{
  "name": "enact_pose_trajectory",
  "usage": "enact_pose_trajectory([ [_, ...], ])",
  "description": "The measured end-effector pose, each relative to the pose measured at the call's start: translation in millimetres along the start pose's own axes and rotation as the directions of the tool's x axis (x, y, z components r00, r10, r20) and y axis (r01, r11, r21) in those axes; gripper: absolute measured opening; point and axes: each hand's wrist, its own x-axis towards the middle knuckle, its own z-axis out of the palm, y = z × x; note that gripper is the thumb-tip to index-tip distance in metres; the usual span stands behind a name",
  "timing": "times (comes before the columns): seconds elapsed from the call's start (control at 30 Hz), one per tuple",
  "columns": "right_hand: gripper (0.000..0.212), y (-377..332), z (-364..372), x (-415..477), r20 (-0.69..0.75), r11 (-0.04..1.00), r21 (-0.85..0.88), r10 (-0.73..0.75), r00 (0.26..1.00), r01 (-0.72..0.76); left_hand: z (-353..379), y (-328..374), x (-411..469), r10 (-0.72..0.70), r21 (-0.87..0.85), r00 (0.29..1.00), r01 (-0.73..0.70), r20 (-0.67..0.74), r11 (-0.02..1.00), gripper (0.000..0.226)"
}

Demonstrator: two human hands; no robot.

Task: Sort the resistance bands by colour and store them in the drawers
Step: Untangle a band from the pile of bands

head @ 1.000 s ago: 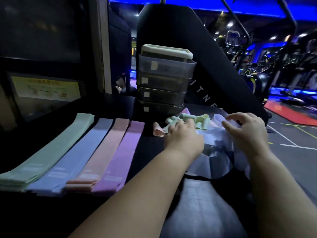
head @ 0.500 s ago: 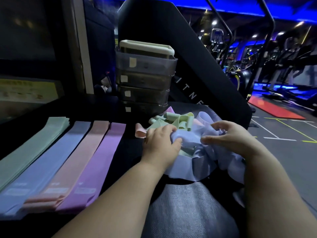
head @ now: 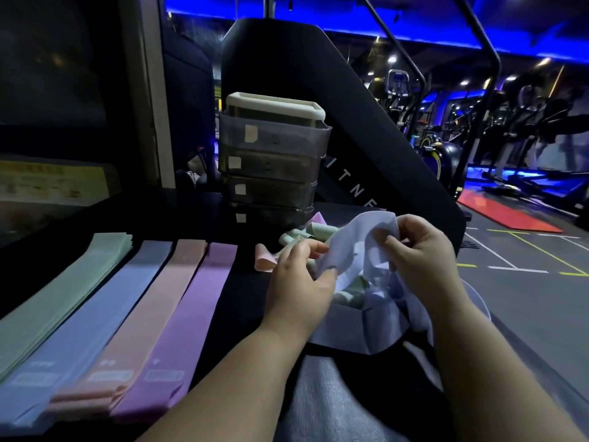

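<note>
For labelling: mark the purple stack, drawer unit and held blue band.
purple stack (head: pixel 191 314): head view, mid-length.
drawer unit (head: pixel 287 140): head view, top drawer front.
blue band (head: pixel 360 237): head view, raised fold.

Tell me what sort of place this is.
Most likely a gym: rows of cardio machines stand at the right under blue lighting, a red floor mat lies near them, and resistance bands are laid out by colour.

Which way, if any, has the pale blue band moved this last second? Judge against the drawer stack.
Yes, upward: lifted off the pile, the pale blue band reaches level with the bottom of the drawer stack.
</note>
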Motion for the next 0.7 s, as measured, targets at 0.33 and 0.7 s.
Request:
enact_pose_trajectory([
  [0.33, 0.01, -24, 15, -14, 0.273, 0.976, 0.209, 0.008, 0.962, -0.068, -2, -2, 1, 0.027, -0.085, 0.998, -0.031, -0.051, 0.996, 0.052],
  [0.7, 0.019, -18, 2, -8, 0.232, 0.976, 0.201, 0.037, 0.972, -0.085, -4, -14, 12, -0.192, -0.212, 0.981, 0.196, 0.037, 0.958, 0.016],
])
